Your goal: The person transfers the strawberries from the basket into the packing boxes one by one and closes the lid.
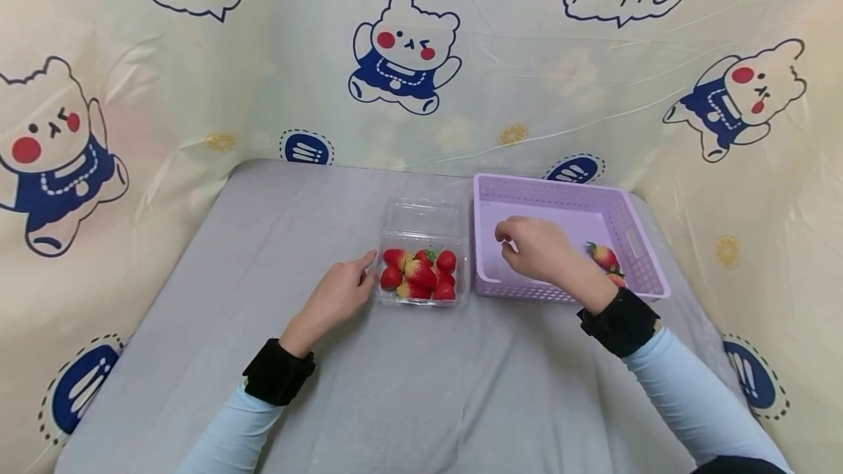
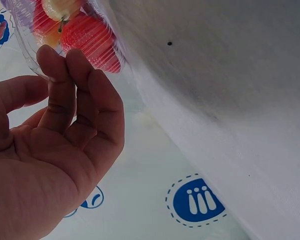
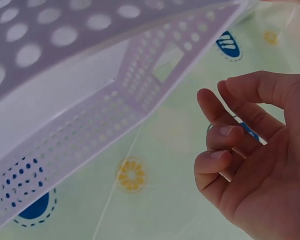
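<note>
Several red strawberries [image 1: 420, 274] fill the base of a clear plastic clamshell box [image 1: 424, 219], whose lid lies folded back. My left hand [image 1: 338, 291] is at the box's left side, its index finger extended to touch the wall. In the left wrist view the fingers [image 2: 57, 95] are slightly bent beside the box, holding nothing that I can see. Over the left part of a lilac plastic basket [image 1: 642, 262] hovers my right hand [image 1: 536, 247], its fingers loosely curled and nothing between them. Inside the basket, at the right, lie strawberries [image 1: 602, 257], partly covered by my right wrist.
A grey cloth [image 1: 408, 379] covers the table, with the box and basket side by side near its back. Behind and around it hangs a pale curtain [image 1: 514, 72] printed with bears. The basket's perforated walls [image 3: 140, 82] rise around its contents.
</note>
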`<state>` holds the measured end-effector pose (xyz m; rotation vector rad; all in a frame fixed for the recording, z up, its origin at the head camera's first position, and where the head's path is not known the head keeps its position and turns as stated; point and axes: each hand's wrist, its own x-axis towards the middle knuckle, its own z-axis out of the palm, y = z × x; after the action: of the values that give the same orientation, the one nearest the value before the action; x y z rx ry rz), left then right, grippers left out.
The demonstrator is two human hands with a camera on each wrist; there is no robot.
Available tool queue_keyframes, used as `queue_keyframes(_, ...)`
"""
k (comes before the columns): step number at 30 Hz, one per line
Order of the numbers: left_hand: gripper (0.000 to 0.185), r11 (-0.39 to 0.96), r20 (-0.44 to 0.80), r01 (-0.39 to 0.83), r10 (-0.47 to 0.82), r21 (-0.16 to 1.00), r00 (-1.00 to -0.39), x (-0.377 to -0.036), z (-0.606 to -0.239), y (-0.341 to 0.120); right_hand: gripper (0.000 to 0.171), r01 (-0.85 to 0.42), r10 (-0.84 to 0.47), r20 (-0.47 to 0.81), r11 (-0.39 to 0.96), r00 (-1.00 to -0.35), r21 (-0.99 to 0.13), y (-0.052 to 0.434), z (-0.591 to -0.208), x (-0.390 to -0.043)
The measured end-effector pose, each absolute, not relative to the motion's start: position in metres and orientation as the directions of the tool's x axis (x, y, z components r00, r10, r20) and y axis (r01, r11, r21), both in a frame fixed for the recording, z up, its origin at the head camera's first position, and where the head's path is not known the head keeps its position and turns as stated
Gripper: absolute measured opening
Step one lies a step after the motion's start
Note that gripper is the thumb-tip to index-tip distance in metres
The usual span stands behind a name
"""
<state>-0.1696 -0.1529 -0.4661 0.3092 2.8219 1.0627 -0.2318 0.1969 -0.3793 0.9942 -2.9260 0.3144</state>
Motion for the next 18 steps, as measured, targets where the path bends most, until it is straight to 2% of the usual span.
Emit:
queue_keyframes(6, 0.055, 0.733, -0.036, 0.144, 0.224, 0.664, -0.974, -0.171, -0.466, -0.154, 0.017, -0.530, -0.531, 0.057, 0.823, -0.845, -0.203, 0.213, -0.377, -0.243)
queue_keyframes(14, 0.054, 0.726, -0.038, 0.142, 0.225, 0.673, -0.974, -0.174, -0.464, -0.156, 0.018, -0.464, -0.469, 0.023, 0.865, -0.883, -0.191, 0.235, -0.379, -0.259)
queue_keyframes(18, 0.055, 0.728, -0.049, 0.134, 0.224, 0.672, -0.973, -0.176, -0.464, -0.156, 0.021, -0.385, -0.394, -0.006, 0.901, -0.919, -0.199, 0.248, -0.381, -0.265)
